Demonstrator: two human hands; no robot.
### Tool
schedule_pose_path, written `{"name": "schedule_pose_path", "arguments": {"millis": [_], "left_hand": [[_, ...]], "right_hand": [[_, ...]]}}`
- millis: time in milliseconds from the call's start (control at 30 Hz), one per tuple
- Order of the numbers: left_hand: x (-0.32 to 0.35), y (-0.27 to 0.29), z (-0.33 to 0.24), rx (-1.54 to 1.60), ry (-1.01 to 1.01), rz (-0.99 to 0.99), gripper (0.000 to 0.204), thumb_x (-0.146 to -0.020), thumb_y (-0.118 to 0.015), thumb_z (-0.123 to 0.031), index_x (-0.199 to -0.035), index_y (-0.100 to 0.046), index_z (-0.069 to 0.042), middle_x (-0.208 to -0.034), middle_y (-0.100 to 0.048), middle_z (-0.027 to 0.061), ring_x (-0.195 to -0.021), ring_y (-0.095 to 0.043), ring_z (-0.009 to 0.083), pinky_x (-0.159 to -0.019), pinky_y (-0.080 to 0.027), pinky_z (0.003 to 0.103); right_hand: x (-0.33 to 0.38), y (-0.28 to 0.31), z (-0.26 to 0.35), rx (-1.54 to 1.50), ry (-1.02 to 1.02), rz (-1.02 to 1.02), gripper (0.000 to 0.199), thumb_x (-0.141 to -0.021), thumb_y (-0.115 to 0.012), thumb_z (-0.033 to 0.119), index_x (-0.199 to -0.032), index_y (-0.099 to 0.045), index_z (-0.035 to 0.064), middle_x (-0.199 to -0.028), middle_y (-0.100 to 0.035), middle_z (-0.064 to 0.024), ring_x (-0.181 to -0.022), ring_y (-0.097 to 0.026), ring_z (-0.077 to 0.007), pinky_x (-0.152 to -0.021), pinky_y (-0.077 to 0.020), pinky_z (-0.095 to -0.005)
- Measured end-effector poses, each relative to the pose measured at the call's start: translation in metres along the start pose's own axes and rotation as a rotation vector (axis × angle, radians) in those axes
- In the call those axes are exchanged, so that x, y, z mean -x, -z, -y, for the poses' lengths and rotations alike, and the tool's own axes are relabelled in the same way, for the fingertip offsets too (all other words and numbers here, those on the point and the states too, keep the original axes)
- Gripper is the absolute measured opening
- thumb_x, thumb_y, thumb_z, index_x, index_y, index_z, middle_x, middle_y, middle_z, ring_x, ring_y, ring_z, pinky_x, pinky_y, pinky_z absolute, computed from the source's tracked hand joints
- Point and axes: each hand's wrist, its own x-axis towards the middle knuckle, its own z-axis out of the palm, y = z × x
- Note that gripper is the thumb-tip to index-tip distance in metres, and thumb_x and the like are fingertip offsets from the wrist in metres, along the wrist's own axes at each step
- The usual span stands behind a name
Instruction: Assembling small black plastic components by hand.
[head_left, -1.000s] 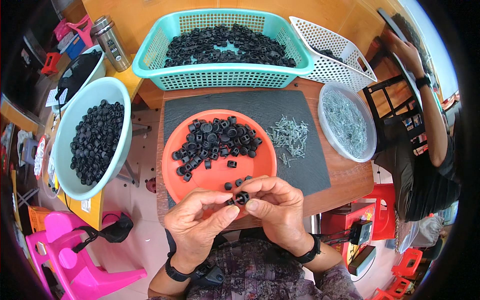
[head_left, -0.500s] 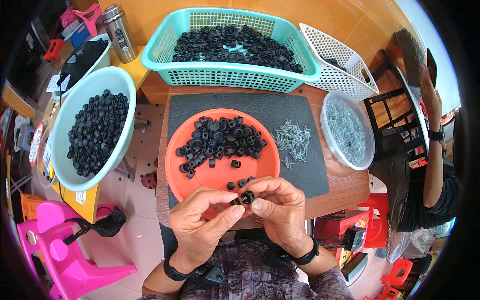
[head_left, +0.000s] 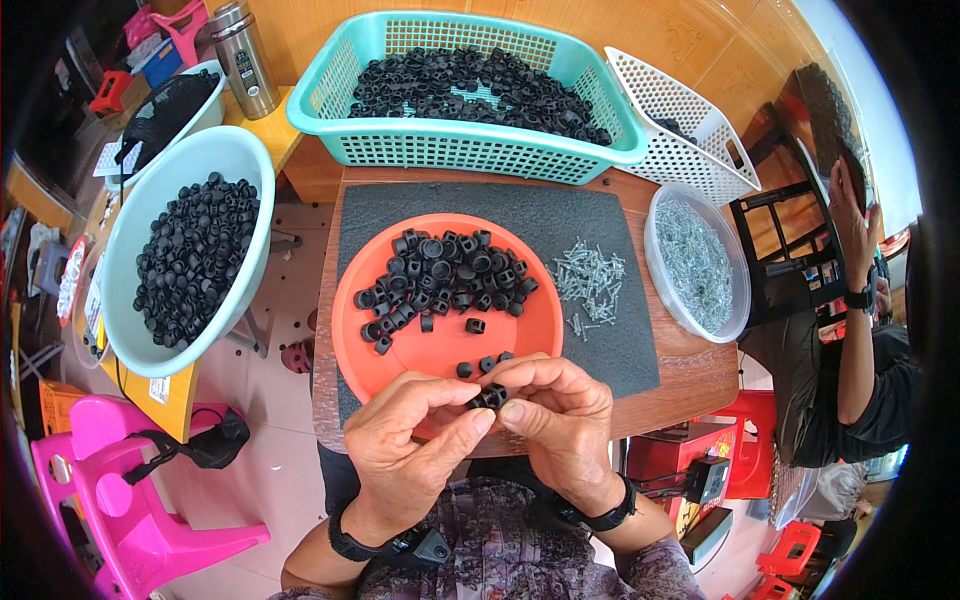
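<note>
My left hand and my right hand meet over the near rim of an orange plate. Between their fingertips they pinch a small black plastic cap. The plate holds a heap of the same black caps at its far side and a few loose ones near my fingers. A scatter of small silver screws lies on the dark grey mat to the right of the plate.
A teal basket of black caps stands at the back, a white basket beside it. A clear dish of screws sits right. A pale bowl of caps is left. Another person's arm is at far right.
Both hands stay together on the black cap, with only small finger movements. The view has shifted slightly as my head moved.
</note>
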Motion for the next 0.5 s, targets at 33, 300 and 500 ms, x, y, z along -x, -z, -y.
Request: {"name": "schedule_pose_path", "arguments": {"millis": [33,300,500], "left_hand": [[0.000,0.000,-0.001,-0.013,0.000,0.008,0.019,-0.072,-0.073,-0.004,-0.087,-0.065,0.003,-0.079,-0.064,0.0087,-0.068,-0.062,0.0118,-0.059,-0.048,0.022],[0.000,0.002,0.006,0.170,0.121,0.035,0.020,-0.072,-0.073,-0.003,-0.090,-0.065,0.003,-0.083,-0.064,0.0086,-0.072,-0.062,0.0120,-0.063,-0.049,0.022],[0.001,0.001,0.005,0.133,0.087,0.018,0.020,-0.072,-0.074,-0.003,-0.089,-0.065,0.003,-0.083,-0.065,0.0086,-0.073,-0.062,0.0121,-0.064,-0.049,0.023]], "right_hand": [[0.000,0.000,0.000,-0.003,-0.005,-0.002,0.025,-0.077,-0.059,-0.013,-0.100,-0.061,-0.0041,-0.099,-0.061,-0.0109,-0.088,-0.060,-0.0150,-0.080,-0.0510,-0.0274],[0.000,0.002,-0.001,0.056,0.015,0.010,0.026,-0.076,-0.060,-0.014,-0.099,-0.063,-0.0022,-0.102,-0.060,-0.0102,-0.093,-0.058,-0.0143,-0.082,-0.0487,-0.0263],[0.000,0.001,-0.001,0.048,0.014,0.005,0.025,-0.076,-0.060,-0.013,-0.099,-0.062,-0.0029,-0.101,-0.061,-0.0100,-0.090,-0.059,-0.0143,-0.080,-0.0498,-0.0256]]}}
